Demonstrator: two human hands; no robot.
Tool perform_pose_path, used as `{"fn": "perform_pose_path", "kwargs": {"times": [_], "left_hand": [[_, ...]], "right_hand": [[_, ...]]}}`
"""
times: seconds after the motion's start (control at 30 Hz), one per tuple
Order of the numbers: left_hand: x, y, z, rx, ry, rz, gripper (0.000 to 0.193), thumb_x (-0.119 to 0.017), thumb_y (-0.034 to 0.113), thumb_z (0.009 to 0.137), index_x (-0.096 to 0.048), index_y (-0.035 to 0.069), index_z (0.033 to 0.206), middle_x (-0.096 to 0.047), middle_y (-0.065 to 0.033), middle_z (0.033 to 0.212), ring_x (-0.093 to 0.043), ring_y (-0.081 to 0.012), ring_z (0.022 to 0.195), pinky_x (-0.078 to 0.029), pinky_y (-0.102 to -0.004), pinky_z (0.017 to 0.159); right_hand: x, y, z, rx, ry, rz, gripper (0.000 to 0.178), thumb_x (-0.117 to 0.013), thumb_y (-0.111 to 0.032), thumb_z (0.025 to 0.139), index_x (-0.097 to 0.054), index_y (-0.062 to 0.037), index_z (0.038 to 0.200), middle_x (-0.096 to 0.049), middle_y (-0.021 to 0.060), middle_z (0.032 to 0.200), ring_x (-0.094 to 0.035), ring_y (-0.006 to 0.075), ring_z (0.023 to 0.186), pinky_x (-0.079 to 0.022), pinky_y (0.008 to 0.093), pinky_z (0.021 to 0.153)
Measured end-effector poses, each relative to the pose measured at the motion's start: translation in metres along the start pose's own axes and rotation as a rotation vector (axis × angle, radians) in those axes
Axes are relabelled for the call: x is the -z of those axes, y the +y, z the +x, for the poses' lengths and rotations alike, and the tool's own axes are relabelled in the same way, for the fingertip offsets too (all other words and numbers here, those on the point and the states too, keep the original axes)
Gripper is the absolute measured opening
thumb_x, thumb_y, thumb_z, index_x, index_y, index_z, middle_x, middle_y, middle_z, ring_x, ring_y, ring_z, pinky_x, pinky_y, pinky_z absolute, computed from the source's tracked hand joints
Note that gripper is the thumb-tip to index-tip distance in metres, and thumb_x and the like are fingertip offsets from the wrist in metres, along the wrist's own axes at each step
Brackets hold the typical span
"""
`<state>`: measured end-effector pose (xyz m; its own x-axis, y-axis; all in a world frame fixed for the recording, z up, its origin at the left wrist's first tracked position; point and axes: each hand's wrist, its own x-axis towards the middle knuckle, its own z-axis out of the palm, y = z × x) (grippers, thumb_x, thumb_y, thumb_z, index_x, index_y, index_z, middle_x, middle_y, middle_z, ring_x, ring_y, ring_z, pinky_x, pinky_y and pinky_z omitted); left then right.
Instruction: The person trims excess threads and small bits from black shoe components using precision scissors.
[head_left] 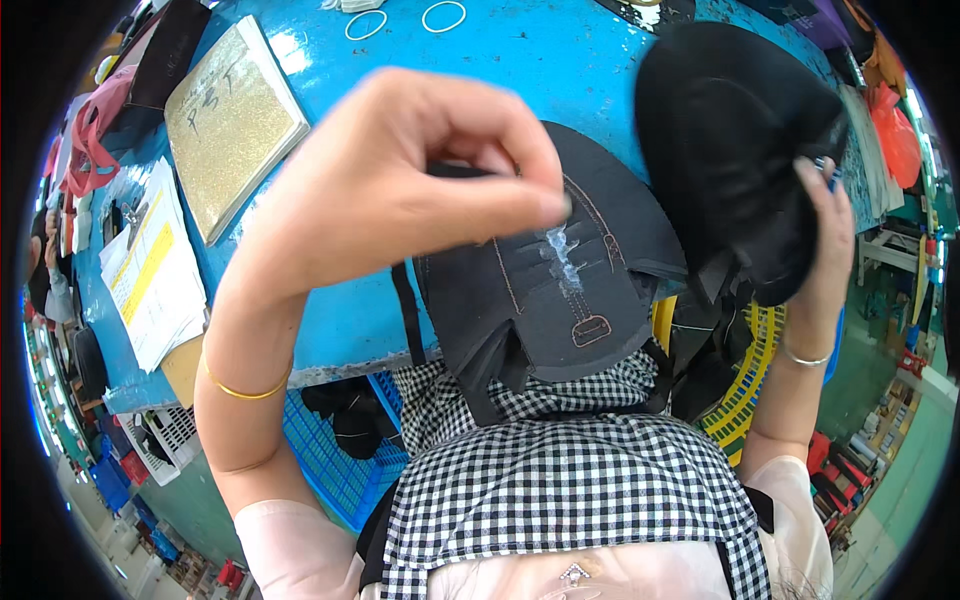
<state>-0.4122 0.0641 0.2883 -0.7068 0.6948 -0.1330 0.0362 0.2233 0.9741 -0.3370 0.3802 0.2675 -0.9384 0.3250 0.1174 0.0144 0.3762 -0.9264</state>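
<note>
A flat black panel (570, 330) with brown stitched outlines lies over the near edge of the table and my lap. Down its middle runs a whitish, shiny streak (562, 258). Above the panel, my left hand (400, 180) is closed in a pinch, thumb against forefinger; whatever it may hold is too small or hidden to name. To the right, my right hand (828, 225) grips the edge of a rounded, soft black piece (730, 130), raised and tilted beside the panel. Part of that hand's fingers is hidden behind the piece.
The blue table (330, 330) bears a gold-covered notebook (235, 125), loose papers (155, 270) and two white rings (443, 15). Below its edge are a blue basket (325, 450) and a yellow basket (745, 370) holding black pieces. A red plastic bag (893, 135) hangs far right.
</note>
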Motion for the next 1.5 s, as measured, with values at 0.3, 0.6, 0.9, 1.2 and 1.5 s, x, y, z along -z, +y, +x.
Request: {"fn": "perform_pose_path", "kwargs": {"times": [0.3,0.6,0.9,1.2,1.5], "left_hand": [[-0.026,-0.028,0.022,0.033,-0.299,0.421,0.010,-0.073,0.011,0.076,-0.070,0.003,0.082,-0.068,-0.0079,0.074,-0.062,-0.0168,0.065,-0.049,-0.0284,0.063],[-0.028,-0.027,0.018,-0.108,-0.084,0.786,0.018,-0.076,0.019,0.074,-0.067,0.005,0.079,-0.062,-0.0117,0.069,-0.058,-0.0299,0.063,-0.044,-0.0363,0.057],[-0.019,-0.032,0.022,-0.060,-0.153,0.693,0.017,-0.072,0.019,0.078,-0.066,0.005,0.085,-0.060,-0.0142,0.068,-0.055,-0.0300,0.061,-0.042,-0.0366,0.056],[-0.018,-0.036,0.024,-0.119,-0.118,0.703,0.014,-0.068,0.016,0.079,-0.065,0.004,0.085,-0.057,-0.0150,0.066,-0.055,-0.0302,0.060,-0.043,-0.0369,0.056],[-0.013,-0.030,0.021,-0.006,-0.225,0.597,0.012,-0.064,0.011,0.081,-0.059,0.002,0.086,-0.055,-0.0156,0.066,-0.052,-0.0301,0.060,-0.041,-0.0356,0.056]], "right_hand": [[0.043,0.021,0.008,0.007,0.066,0.111,0.022,-0.047,-0.019,0.102,-0.055,-0.0011,0.112,-0.049,-0.0028,0.074,-0.032,-0.0006,0.052,-0.024,0.0158,0.044],[-0.051,-0.005,-0.001,0.655,-0.888,-0.365,0.016,-0.070,-0.010,0.077,-0.059,-0.0095,0.088,-0.062,0.0030,0.077,-0.063,0.0233,0.068,-0.049,0.0341,0.058],[-0.061,-0.003,0.016,0.756,-1.203,-0.422,0.016,-0.068,-0.015,0.079,-0.053,-0.0117,0.082,-0.057,0.0028,0.067,-0.060,0.0227,0.064,-0.046,0.0348,0.052],[-0.076,-0.009,0.011,0.819,-0.927,-0.631,0.016,-0.066,-0.020,0.081,-0.052,-0.0124,0.085,-0.057,0.0022,0.068,-0.062,0.0225,0.066,-0.047,0.0351,0.051],[-0.073,-0.015,0.012,0.658,-0.853,-0.597,0.028,-0.061,-0.036,0.089,-0.056,-0.0086,0.093,-0.065,0.0074,0.077,-0.064,0.0281,0.072,-0.048,0.0371,0.060]]}}
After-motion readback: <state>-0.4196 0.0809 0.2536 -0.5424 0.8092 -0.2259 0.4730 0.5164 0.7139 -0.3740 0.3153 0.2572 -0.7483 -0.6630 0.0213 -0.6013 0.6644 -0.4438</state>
